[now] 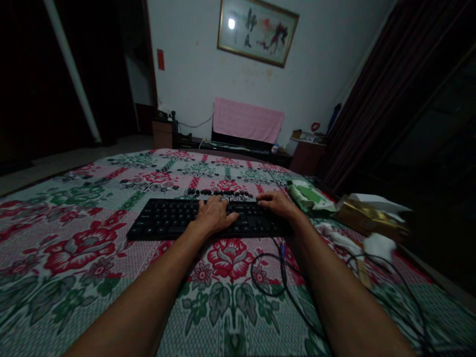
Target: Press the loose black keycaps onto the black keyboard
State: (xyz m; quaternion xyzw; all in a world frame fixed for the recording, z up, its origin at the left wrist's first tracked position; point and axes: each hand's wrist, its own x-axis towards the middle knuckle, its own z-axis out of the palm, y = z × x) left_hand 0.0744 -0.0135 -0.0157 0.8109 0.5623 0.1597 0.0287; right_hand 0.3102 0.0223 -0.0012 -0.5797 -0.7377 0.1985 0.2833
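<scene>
A black keyboard (167, 218) lies on a bed covered by a floral blanket (74, 238). My left hand (213, 214) rests flat on the middle of the keyboard, fingers stretched over the keys. My right hand (277, 202) lies on the keyboard's right end, fingers pointing left along the top row. A row of small dark loose keycaps (219, 192) sits on the blanket just behind the keyboard. Neither hand visibly holds anything.
The keyboard's black cable (275, 277) loops on the blanket near my right forearm. A green packet (310, 196), a gold tissue box (366, 215) and white tissue (379, 245) lie at the right. A pink cloth (247, 120) covers furniture by the far wall.
</scene>
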